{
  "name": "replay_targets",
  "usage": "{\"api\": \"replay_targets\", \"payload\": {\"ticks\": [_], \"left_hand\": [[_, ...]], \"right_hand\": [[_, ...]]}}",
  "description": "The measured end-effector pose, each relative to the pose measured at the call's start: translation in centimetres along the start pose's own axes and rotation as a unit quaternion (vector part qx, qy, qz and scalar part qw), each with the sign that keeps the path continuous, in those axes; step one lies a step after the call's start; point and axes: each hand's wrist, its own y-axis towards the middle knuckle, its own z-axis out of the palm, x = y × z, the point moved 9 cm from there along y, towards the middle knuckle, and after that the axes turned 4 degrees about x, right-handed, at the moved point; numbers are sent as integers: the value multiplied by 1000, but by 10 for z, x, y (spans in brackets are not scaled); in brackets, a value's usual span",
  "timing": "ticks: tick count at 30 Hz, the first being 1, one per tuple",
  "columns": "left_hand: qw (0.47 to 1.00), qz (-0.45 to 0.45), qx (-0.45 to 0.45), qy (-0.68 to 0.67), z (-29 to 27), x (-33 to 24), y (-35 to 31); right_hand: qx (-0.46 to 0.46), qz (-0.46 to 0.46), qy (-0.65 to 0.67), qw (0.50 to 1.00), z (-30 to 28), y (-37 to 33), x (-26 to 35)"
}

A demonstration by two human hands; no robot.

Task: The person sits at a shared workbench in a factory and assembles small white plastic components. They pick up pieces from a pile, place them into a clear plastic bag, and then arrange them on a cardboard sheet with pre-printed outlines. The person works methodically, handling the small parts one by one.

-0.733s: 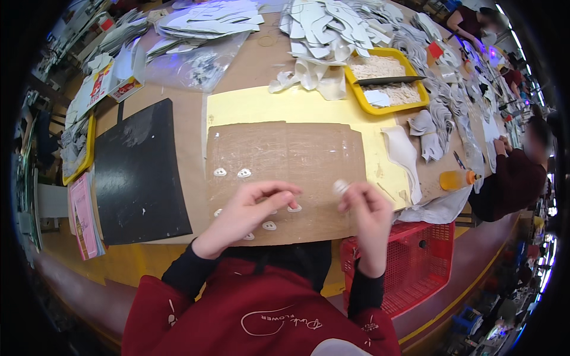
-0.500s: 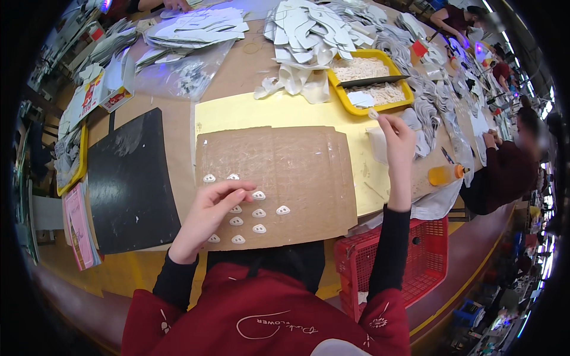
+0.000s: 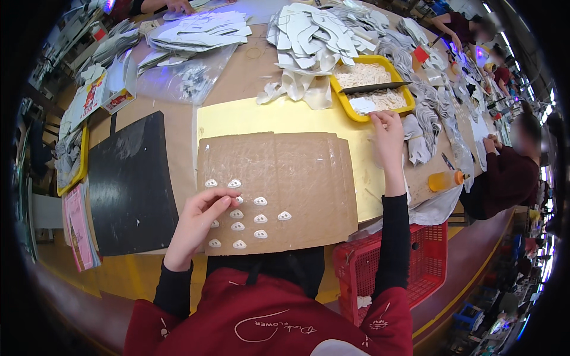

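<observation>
Small white rounded-triangular pieces with two dark dots each [image 3: 260, 218] lie in loose rows on a brown cardboard sheet [image 3: 309, 190]. Over its left part, my left hand [image 3: 199, 222] is closed, thumb and forefinger nearly meeting above a white piece; anything between them is too small to make out. My right hand [image 3: 389, 139] reaches to the near rim of a yellow tray [image 3: 409, 105], its fingertips pinched together. What they hold, if anything, cannot be made out. Pale small pieces [image 3: 362, 77] fill the tray, and a dark strip [image 3: 374, 87] lies across it.
Under the cardboard lies a yellow sheet [image 3: 237, 115], with a black board [image 3: 133, 184] to its left. White cut pieces [image 3: 309, 32] are piled at the back. An orange bottle [image 3: 445, 181] stands right; a red crate [image 3: 427, 255] sits below the table edge. Other people work nearby.
My right hand has come to the tray's near rim; the white piece at its fingertips no longer shows clearly. My left hand has drawn slightly left and down, its fingers curling more.
</observation>
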Motion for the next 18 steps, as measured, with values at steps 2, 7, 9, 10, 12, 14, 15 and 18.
{"api": "replay_targets", "payload": {"ticks": [2,7,9,10,12,14,15,18], "left_hand": [[1000,11,8,0,4,-3,3],[995,22,-14,100,4,-10,7],[978,66,-23,195,6,-18,10],[967,96,-24,236,11,-22,12],[927,127,-2,354,26,-23,17],[883,161,18,441,43,-22,20],[877,165,18,450,47,-21,22],[861,172,20,478,56,-19,26]], "right_hand": [[6,-13,2,1000,-4,-3,11],[109,-7,27,994,-4,-54,66],[234,-37,115,965,23,-104,102],[285,-93,80,951,36,-129,123],[345,-153,45,925,58,-168,146],[369,-151,32,916,75,-191,153],[360,-147,23,921,77,-194,153],[336,-148,-5,930,80,-198,154]]}}
